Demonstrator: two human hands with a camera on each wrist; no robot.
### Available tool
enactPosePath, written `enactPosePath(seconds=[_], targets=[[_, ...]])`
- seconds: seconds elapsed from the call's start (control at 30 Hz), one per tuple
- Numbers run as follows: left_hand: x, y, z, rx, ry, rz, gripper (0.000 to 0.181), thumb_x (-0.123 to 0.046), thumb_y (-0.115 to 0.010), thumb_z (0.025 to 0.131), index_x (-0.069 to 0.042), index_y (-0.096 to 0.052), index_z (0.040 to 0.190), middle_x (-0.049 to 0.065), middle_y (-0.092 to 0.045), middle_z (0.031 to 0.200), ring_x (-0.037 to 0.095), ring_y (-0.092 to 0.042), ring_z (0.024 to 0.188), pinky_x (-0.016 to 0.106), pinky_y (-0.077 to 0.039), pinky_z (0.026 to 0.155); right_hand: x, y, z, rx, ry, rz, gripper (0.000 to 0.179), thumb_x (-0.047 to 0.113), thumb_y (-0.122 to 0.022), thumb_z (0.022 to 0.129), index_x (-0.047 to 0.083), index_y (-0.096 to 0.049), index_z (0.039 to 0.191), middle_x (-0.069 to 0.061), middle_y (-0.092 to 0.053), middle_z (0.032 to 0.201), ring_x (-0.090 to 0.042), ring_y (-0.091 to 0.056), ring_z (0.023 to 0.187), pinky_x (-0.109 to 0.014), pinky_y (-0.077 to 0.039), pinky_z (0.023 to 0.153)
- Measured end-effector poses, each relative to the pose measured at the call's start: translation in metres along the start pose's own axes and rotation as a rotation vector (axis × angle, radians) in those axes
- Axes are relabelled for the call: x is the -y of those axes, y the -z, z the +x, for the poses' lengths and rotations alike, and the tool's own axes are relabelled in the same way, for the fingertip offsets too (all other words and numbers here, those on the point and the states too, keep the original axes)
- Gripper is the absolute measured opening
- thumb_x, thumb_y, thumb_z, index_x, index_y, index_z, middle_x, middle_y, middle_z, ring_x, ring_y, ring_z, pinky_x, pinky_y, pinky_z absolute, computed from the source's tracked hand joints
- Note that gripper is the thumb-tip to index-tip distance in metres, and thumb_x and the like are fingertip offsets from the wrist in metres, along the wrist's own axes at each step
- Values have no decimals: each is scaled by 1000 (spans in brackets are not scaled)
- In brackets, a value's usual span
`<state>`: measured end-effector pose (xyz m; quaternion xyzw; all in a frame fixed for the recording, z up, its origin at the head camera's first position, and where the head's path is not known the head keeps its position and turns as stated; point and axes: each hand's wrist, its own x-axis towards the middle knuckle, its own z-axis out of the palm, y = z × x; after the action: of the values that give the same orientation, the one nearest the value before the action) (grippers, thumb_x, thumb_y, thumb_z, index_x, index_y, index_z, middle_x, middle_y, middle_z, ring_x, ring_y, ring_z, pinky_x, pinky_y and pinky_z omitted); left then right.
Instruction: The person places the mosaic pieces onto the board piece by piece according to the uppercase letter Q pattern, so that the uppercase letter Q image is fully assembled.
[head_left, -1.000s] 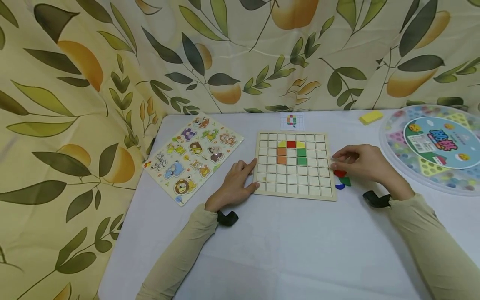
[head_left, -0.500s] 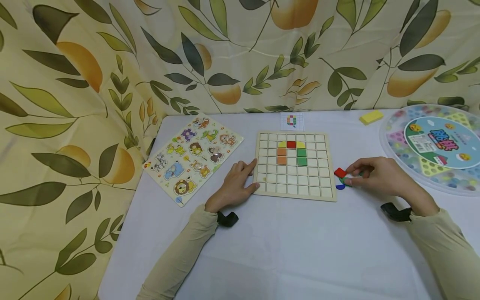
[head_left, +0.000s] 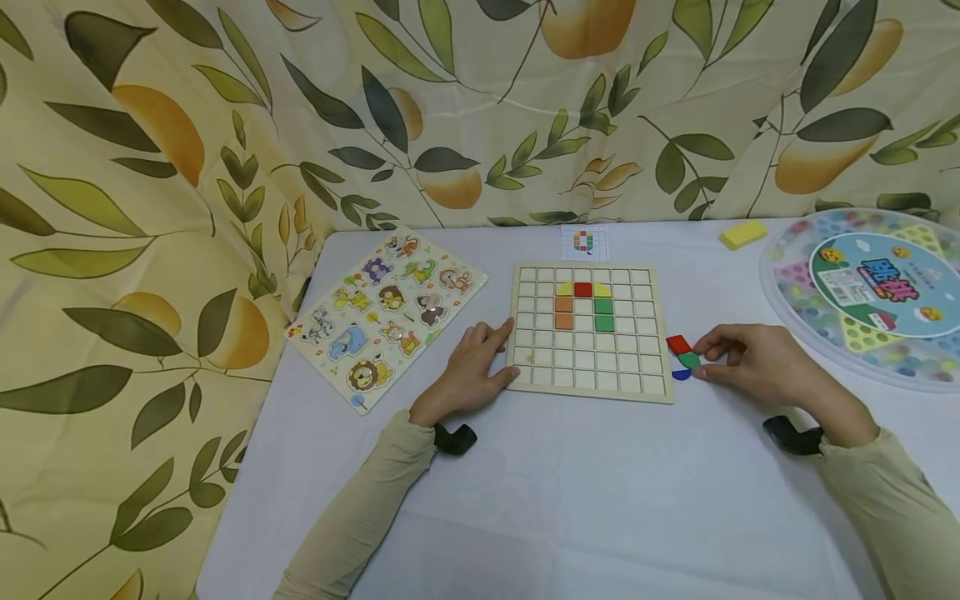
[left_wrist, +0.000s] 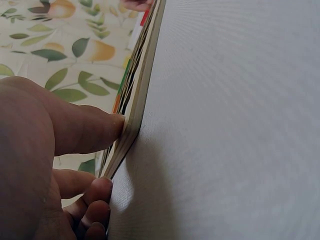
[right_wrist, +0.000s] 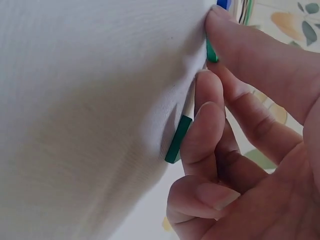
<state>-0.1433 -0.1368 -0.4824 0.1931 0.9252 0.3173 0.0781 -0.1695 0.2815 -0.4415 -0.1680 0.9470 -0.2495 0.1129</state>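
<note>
My left hand [head_left: 472, 367] rests at the left edge of a wooden grid board [head_left: 585, 394], thumb and index finger straight against it. In the left wrist view, the thumb [left_wrist: 95, 129] presses near a corner of the board. Beyond the board's right edge, my right hand [head_left: 765, 367] pinches a green tile [right_wrist: 212, 52] between thumb and index finger. A red tile [head_left: 678, 344] and a blue tile [head_left: 681, 375] lie beside that one. Another green tile [right_wrist: 178, 140] stands out under the curled fingers. Yellow, red, orange and green tiles form an arch on the board.
A small pattern card [head_left: 584, 242] lies behind the board. An animal puzzle board [head_left: 386, 312] is angled at the left. Toward the back right are a yellow block [head_left: 742, 234] and a large round clear case [head_left: 892, 283] of colored pieces. A patterned cloth hangs behind.
My right hand has moved from the board's right edge rightward and down to the loose tiles, then barely shifted, uncovering more of the green one. My left hand stays put.
</note>
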Motion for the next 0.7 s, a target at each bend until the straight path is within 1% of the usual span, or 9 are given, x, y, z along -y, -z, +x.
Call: enactPosePath(seconds=[0.27, 0.43, 0.53, 0.7], targets=[[0, 0, -1, -4, 5, -1, 77, -23, -68, 101, -3, -33, 166, 8, -50, 111, 20, -39, 100, 31, -31, 85, 0, -3, 0, -21, 48, -37, 32, 19, -91, 84, 4, -75, 107, 2, -70, 89, -10, -50, 75, -23, -42, 64], [1, -1, -1, -2, 10, 2, 77, -24, -68, 101, -3, -33, 166, 7, -49, 111, 19, -38, 99, 30, -31, 84, 0, -1, -2, -93, 92, -40, 22, 13, -89, 86, 7, -76, 103, 4, -72, 86, -3, -54, 73, -21, -46, 64], [1, -1, -1, -1, 12, 0, 77, -24, -68, 101, -3, -33, 166, 8, -49, 111, 20, -38, 99, 31, -31, 85, -1, 1, -2, -126, 73, -11, 20, 13, -87, 88, 7, -77, 104, 2, -74, 86, -1, -56, 71, -21, -47, 62], [1, 0, 0, 12, 11, 2, 77, -25, -67, 102, -4, -31, 167, 8, -49, 112, 20, -38, 100, 31, -31, 86, 0, 3, 1, -125, 9, 52, 27, 20, -87, 90, 3, -77, 109, -4, -78, 88, -1, -59, 65, -22, -47, 58]])
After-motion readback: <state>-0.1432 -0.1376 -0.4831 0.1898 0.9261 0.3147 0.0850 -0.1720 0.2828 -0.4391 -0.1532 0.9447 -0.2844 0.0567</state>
